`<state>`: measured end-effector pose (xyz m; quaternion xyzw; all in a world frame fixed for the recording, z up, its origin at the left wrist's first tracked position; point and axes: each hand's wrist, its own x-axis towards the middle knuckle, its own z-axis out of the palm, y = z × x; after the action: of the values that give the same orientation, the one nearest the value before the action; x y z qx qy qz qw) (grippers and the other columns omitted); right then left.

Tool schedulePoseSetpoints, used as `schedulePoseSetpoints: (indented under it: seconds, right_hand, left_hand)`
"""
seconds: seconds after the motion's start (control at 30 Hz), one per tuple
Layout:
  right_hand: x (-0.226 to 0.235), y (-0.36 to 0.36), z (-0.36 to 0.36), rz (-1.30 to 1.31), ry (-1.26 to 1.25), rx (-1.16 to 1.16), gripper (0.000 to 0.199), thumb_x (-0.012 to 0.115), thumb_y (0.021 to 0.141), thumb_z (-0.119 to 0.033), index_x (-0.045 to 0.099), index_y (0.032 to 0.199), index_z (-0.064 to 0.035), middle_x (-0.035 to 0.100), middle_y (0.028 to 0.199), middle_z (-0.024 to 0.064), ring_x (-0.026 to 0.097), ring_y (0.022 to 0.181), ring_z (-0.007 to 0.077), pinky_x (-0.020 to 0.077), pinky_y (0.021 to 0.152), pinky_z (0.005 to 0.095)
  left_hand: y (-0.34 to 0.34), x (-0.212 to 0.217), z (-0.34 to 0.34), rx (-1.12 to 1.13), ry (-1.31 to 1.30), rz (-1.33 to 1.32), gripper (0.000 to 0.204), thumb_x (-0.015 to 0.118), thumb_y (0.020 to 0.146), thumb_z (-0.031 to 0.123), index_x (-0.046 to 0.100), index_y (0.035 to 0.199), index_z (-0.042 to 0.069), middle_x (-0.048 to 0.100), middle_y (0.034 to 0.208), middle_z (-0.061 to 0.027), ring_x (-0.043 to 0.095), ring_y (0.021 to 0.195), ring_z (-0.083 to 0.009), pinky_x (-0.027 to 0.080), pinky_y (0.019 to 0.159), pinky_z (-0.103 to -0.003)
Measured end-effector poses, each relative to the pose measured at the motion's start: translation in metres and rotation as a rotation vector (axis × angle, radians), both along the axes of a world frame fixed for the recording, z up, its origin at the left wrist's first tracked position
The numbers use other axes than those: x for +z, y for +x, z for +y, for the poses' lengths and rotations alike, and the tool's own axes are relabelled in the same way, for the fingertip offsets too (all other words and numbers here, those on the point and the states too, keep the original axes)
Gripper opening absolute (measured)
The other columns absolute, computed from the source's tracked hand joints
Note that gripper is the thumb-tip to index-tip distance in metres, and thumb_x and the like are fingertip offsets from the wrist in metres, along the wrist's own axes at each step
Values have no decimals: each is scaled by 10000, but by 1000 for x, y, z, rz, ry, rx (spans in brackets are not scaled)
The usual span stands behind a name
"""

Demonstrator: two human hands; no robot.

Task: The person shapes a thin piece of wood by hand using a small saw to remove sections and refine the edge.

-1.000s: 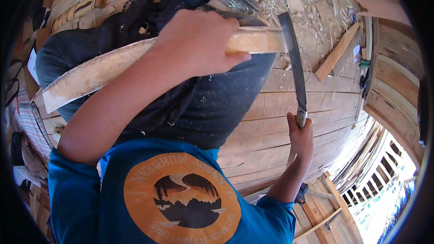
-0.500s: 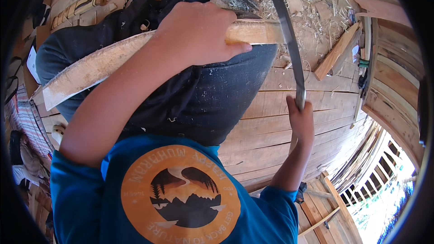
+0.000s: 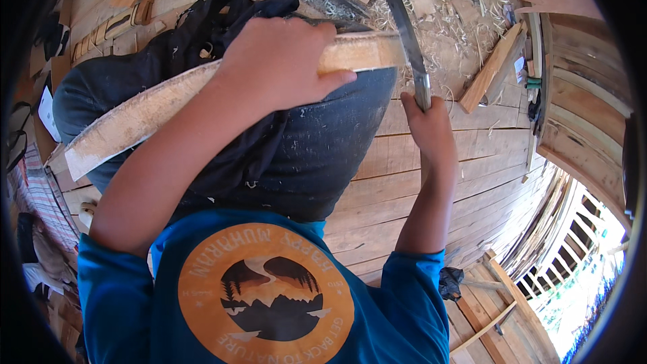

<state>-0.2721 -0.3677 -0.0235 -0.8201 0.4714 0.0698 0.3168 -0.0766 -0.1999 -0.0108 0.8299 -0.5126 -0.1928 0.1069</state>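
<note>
Curved wood pc [image 3: 364,52] lies across your dk trousers [image 3: 323,141], clasped from above by your L hand [image 3: 280,61], w/ your R hand [image 3: 433,121] wrapped round the near end of the saw [image 3: 402,19], which crosses at the pc's R end

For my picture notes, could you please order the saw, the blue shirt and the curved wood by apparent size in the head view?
Blue shirt, largest
Curved wood, partly hidden by the left hand
Saw, smallest
</note>
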Motion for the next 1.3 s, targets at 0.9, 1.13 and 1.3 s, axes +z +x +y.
schedulePoseSetpoints:
  seconds: [0.9, 1.13, 1.3]
  right_hand:
    - [7, -47, -4, 116, 116, -32, 474, 628, 942, -291, 505, 622, 36, 444, 502, 88, 388, 507, 148, 349, 492, 386]
    - [21, -97, 5, 159, 93, -53, 471, 640, 940, -260, 482, 605, 33, 390, 484, 73, 341, 501, 117, 310, 465, 370]
    - [0, -19, 8, 26, -2, -2, 431, 628, 934, -248, 552, 644, 61, 497, 506, 169, 477, 471, 228, 382, 499, 421]
  left_hand:
    - [-2, -5, 3, 0, 1, -2, 556, 624, 845, 565, 656, 994, 31, 682, 797, -165, 687, 810, -336, 546, 701, -437]
    - [-3, -6, -2, -17, -21, 14, 537, 646, 837, 550, 652, 971, 30, 680, 799, -160, 683, 789, -338, 542, 699, -433]
    - [-5, -7, 4, -7, -52, 1, 527, 653, 829, 543, 641, 944, 29, 676, 798, -159, 683, 779, -336, 543, 696, -428]
